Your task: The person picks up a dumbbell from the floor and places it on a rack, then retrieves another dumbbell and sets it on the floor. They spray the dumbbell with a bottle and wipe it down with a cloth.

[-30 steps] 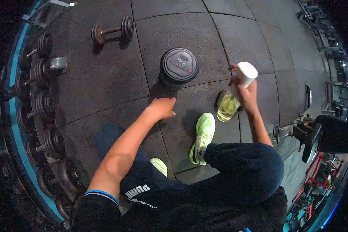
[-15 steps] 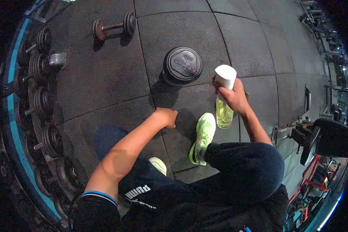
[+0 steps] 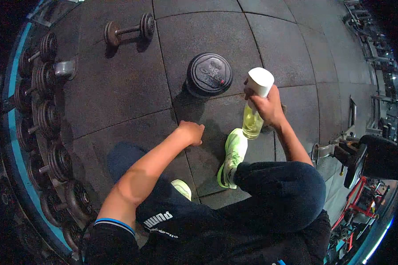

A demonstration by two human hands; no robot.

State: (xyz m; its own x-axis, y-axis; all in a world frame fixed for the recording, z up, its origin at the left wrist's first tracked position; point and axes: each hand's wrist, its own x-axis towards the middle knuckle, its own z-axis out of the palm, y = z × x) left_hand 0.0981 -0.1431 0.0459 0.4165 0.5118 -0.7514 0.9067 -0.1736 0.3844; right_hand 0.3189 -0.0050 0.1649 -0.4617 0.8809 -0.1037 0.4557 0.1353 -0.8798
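Observation:
My right hand (image 3: 267, 105) is wrapped round the upper part of a clear bottle (image 3: 253, 122) with a white cap and yellowish liquid inside. The bottle is tilted, its base near my bright green shoe (image 3: 234, 154). My left hand (image 3: 191, 133) hangs over the dark floor with its fingers curled; whether anything is inside them is hidden. Beyond it, a round black container (image 3: 208, 75) with a closed lid stands upright on the floor, touched by neither hand.
A dumbbell (image 3: 129, 30) lies on the rubber floor tiles at the upper left. Several dumbbells line a rack (image 3: 18, 145) along the left edge. Gym equipment with a black pad (image 3: 378, 159) and red frames (image 3: 353, 201) stands at the right.
The bottle has tilted more, its base swinging left and its cap rising slightly to the right. My left hand has hardly moved.

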